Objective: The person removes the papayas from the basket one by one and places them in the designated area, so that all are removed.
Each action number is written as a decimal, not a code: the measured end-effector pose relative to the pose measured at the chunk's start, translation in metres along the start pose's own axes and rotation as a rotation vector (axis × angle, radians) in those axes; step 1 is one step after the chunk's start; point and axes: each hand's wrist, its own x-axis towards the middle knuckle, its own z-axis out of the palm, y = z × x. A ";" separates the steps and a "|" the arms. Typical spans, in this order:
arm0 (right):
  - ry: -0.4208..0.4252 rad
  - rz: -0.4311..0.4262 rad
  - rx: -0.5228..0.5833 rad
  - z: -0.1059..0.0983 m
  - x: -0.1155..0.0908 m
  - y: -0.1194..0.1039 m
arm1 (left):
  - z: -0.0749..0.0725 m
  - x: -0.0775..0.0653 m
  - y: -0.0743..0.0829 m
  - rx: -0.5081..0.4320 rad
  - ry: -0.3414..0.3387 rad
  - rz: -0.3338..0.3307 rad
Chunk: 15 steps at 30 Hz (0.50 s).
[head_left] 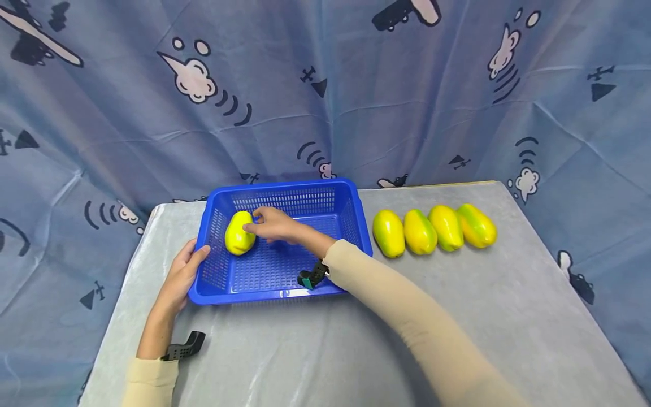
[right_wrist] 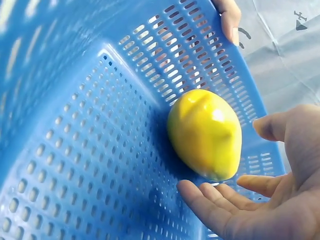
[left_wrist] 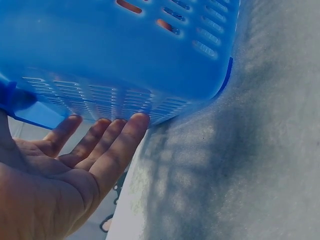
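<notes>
A blue plastic basket (head_left: 285, 297) with slotted walls stands on the table. My left hand (head_left: 181, 277) grips its left side, the thumb over the rim and the fingers (left_wrist: 117, 150) against the outer wall. Inside, at the left end, lies a yellow-green papaya (head_left: 239, 234), smooth and shiny. My right hand (head_left: 277, 225) reaches into the basket just right of this papaya. In the right wrist view its thumb and fingers are spread beside the fruit (right_wrist: 205, 135), with a gap showing between thumb and fruit.
Several more papayas (head_left: 420, 232) lie in a row on the grey-white table (head_left: 458, 316), right of the basket. A blue patterned curtain (head_left: 285, 96) hangs behind the table and along its sides. Each wrist wears a black camera mount (head_left: 185, 346).
</notes>
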 end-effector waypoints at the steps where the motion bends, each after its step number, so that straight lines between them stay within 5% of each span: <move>1: 0.000 0.003 -0.001 0.001 0.002 0.001 | 0.000 0.000 0.000 -0.001 -0.002 0.000; 15: 0.010 -0.011 -0.004 0.014 0.016 0.004 | 0.001 -0.001 0.000 0.025 0.009 0.000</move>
